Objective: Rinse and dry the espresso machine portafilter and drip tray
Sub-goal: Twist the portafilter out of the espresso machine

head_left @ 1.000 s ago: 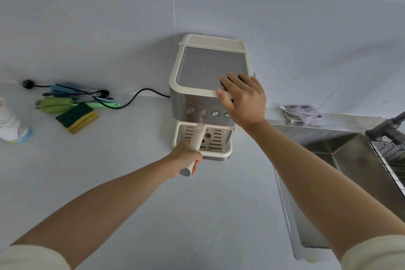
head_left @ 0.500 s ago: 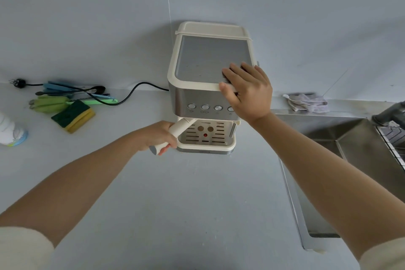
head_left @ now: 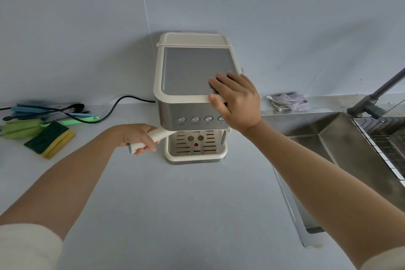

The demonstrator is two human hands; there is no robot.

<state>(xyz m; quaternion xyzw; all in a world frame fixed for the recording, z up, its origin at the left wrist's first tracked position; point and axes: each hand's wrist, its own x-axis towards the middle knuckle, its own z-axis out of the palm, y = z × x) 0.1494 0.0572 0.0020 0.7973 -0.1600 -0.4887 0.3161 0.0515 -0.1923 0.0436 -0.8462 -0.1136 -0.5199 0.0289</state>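
- The portafilter [head_left: 159,133] sits under the front panel of the espresso machine [head_left: 192,76]. You see only its cream handle, which angles out to the left and toward you; its head is hidden beneath the machine.
- Your left hand [head_left: 137,136] grips that handle, fingers curled fully round it.
- The drip tray [head_left: 196,156] is seated in the machine's base, with a slotted grate and a red dot at its middle.
- Your right hand [head_left: 237,101] lies flat on the machine's top at the front right corner. Its fingers are straight on the grey plate, its thumb is on the cream rim, and it holds nothing.
- The machine stands on a grey countertop [head_left: 175,215] against the wall, and its black power cord [head_left: 118,105] trails left.
- Left of it lie a green and yellow sponge [head_left: 51,138] and a cluster of brushes [head_left: 43,112].
- To the right are a steel sink [head_left: 324,136], a dark faucet [head_left: 372,98] and a crumpled grey cloth [head_left: 289,102] on the ledge.
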